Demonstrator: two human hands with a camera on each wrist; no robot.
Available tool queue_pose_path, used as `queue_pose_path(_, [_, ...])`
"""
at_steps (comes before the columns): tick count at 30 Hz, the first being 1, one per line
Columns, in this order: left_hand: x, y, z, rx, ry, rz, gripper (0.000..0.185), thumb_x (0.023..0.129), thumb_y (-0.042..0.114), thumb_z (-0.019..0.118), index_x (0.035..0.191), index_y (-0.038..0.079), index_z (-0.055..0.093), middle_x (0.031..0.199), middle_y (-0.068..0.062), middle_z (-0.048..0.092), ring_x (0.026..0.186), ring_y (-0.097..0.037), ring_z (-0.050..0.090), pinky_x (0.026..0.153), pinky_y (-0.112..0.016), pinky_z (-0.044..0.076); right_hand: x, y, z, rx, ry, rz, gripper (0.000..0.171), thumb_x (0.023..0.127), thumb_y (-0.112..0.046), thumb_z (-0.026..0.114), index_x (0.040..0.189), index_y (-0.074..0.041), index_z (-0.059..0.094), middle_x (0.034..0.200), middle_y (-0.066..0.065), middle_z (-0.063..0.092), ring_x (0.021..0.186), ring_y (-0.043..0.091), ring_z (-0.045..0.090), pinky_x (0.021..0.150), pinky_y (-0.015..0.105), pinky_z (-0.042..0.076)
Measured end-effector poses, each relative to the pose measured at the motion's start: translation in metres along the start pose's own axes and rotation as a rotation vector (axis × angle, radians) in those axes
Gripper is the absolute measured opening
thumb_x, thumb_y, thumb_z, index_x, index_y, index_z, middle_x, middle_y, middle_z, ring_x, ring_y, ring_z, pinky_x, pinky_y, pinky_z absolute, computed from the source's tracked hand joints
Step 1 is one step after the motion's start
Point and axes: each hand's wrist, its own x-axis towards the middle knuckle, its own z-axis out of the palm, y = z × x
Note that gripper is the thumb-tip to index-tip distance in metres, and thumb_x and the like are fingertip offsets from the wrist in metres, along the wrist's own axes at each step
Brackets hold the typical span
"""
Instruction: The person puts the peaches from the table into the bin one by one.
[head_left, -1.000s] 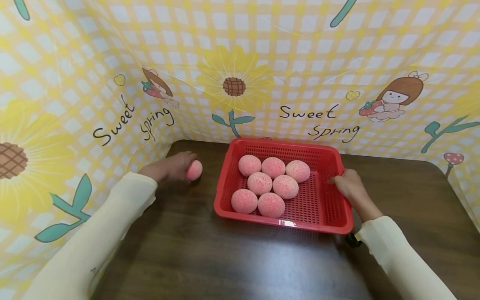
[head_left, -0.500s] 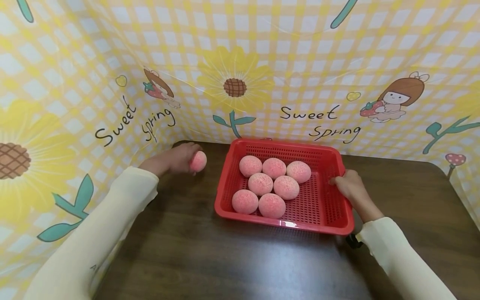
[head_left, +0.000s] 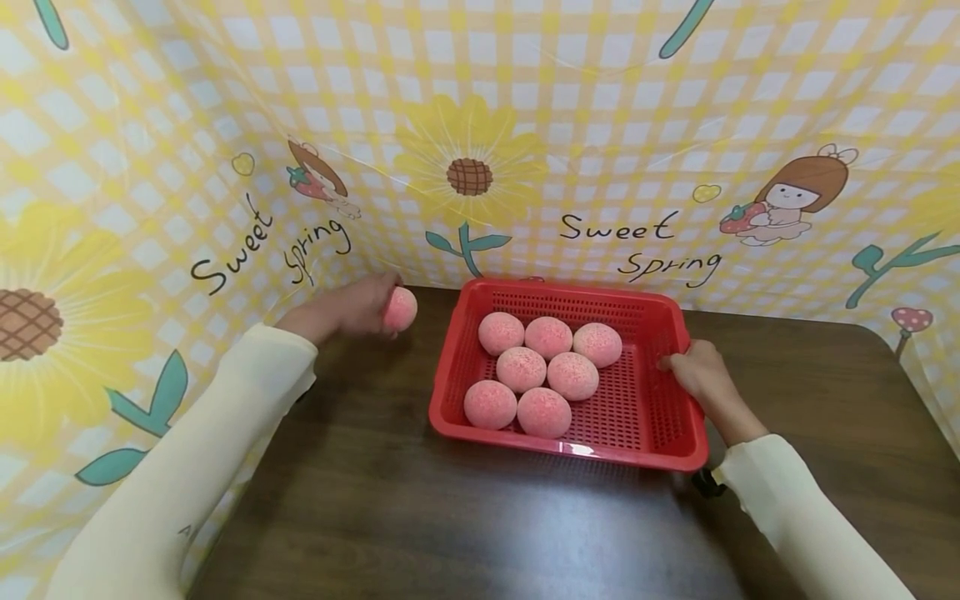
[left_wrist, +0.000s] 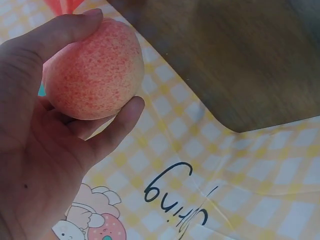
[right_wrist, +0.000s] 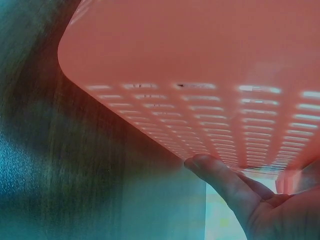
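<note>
Your left hand (head_left: 352, 310) has one peach (head_left: 400, 308) wrapped btwn thumb and curled fingers (left_wrist: 107, 131), held up off the table (head_left: 465, 517) just left of the basket (head_left: 678, 454), near the back wall. Your right hand (head_left: 693, 371) grips the basket's right rim, fingers curled over the edge, one finger (right_wrist: 220, 177) under the wall.

Progress, judging by the layout: 7 peaches (head_left: 542, 367) already sit in the basket, bunched left-centre w/ space on the right side. The one in hand looks like the last; no others visible on the table.
</note>
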Motion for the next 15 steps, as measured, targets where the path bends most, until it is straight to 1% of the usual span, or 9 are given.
queue_pose_path(7, [0.006,0.006,-0.006,-0.029,0.022,0.031,0.064,0.075,0.016,0.085,0.122,-0.008,0.048,0.102,-0.021,0.062,0.092,-0.034,0.061,0.088,-0.050,0.052,0.000,0.001,0.000,0.001,0.006,0.004,0.050,0.094,-0.011,0.052,0.136,0.014,0.044,0.116,0.033,0.067,0.077,0.026,0.077,0.069,0.043,0.064])
queue_pose_path(11, [0.011,0.011,-0.009,-0.041,0.013,0.000,0.064,0.077,0.024,0.086,0.122,-0.005,0.050,0.104,-0.018,0.063,0.092,-0.030,0.061,0.086,-0.047,0.053,-0.001,0.001,0.000,0.000,0.010,-0.001,0.050,0.094,-0.012,0.052,0.136,0.013,0.044,0.117,0.034,0.066,0.077,0.026,0.077,0.069,0.043,0.064])
queue_pose_path(13, [0.013,0.014,-0.009,-0.047,0.006,-0.018,0.065,0.078,0.026,0.086,0.123,-0.003,0.050,0.104,-0.016,0.063,0.093,-0.029,0.061,0.087,-0.046,0.053,-0.001,0.001,0.000,-0.003,0.011,-0.004,0.050,0.094,-0.012,0.052,0.136,0.013,0.044,0.118,0.034,0.066,0.077,0.026,0.077,0.069,0.043,0.064])
queue_pose_path(15, [0.014,0.017,-0.009,-0.062,0.005,-0.019,0.065,0.077,0.025,0.087,0.123,-0.003,0.050,0.104,-0.016,0.064,0.093,-0.029,0.061,0.087,-0.046,0.053,-0.001,0.000,0.000,-0.005,0.012,-0.004,0.050,0.094,-0.012,0.052,0.136,0.013,0.044,0.117,0.033,0.067,0.077,0.026,0.077,0.069,0.043,0.064])
